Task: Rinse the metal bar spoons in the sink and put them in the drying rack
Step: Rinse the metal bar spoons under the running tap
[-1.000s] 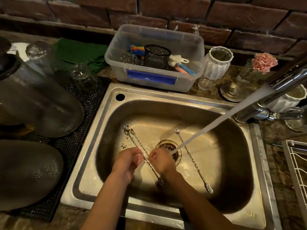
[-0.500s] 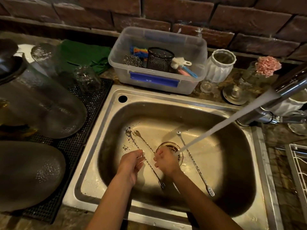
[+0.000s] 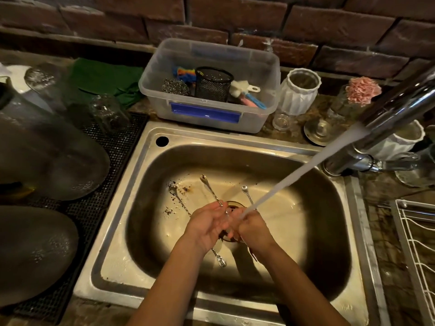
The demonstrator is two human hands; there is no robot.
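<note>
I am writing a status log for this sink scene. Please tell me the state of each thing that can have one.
Faucet: running, stream hitting the hands.
Left hand: closed around a bar spoon.
Right hand: cupped against the left, under the water; grip unclear.
Other spoons: lying in the sink.
Sink floor: dirty with specks.
Drying rack: visible part holds no spoons.

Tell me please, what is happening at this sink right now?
A person is rinsing long twisted metal bar spoons in the steel sink. Both hands, left and right, meet under the running water stream above the drain. The left hand holds one spoon; another spoon lies on the basin floor near dark crumbs. The white wire drying rack shows no spoons.
</note>
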